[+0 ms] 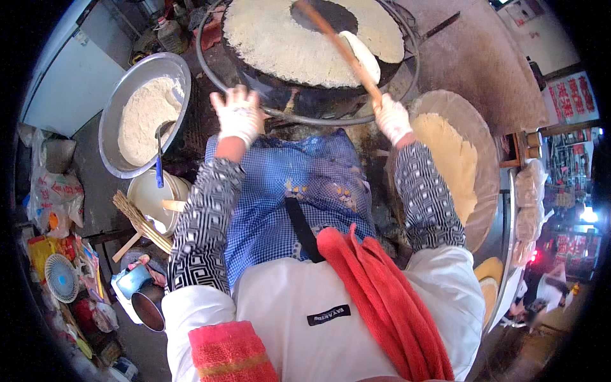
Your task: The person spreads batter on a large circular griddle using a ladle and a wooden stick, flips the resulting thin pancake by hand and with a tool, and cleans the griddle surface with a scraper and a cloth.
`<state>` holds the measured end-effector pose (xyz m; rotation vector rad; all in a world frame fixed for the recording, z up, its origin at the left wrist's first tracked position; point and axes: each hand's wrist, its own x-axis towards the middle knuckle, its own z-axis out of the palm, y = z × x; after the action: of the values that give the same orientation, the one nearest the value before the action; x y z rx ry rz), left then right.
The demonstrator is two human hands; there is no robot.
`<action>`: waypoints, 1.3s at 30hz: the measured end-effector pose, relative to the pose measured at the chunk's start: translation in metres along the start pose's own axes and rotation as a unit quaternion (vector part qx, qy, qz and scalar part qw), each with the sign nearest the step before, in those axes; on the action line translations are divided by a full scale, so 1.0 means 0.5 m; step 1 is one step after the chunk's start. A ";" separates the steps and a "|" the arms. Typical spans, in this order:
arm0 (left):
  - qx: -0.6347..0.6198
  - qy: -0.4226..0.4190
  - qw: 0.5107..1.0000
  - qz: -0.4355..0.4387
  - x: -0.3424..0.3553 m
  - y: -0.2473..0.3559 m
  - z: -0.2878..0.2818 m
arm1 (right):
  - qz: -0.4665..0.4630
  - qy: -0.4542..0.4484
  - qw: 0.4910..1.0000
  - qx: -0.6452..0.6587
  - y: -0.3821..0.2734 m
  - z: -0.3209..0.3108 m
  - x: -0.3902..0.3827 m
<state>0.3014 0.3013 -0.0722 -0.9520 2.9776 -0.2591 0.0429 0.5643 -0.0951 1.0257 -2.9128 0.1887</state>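
A round black griddle (267,89) filled the top centre of a cluttered stall, batter (280,44) spread over it. The gloved right hand (391,118) gripped a wooden spreader (340,48) reaching up-left over the batter. The left hand (238,114) hovered open at the griddle's near edge.

Metal basin of batter (145,114), small blue fan (62,277), red towel (382,299).

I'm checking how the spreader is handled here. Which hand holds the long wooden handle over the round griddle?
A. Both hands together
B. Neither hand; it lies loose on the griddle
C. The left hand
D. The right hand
D: the gloved right hand is closed around the end of the wooden handle, which reaches out over the batter-covered griddle, while the left hand is spread open and empty near the griddle's edge.
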 end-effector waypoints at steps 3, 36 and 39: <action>-0.067 0.018 0.990 0.123 -0.039 0.121 0.010 | 0.004 -0.042 0.999 -0.012 0.016 0.026 -0.017; 0.032 -0.055 0.998 -0.011 0.058 0.035 0.170 | -0.054 -0.014 0.993 0.100 0.127 0.013 -0.299; -0.026 0.014 0.995 0.091 -0.008 0.101 0.154 | -0.059 -0.033 0.996 0.056 0.142 0.057 -0.333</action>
<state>0.2798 0.3321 -0.1563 -0.6807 3.0844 -0.1935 0.1281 0.7185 -0.1445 1.2408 -2.9173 0.3225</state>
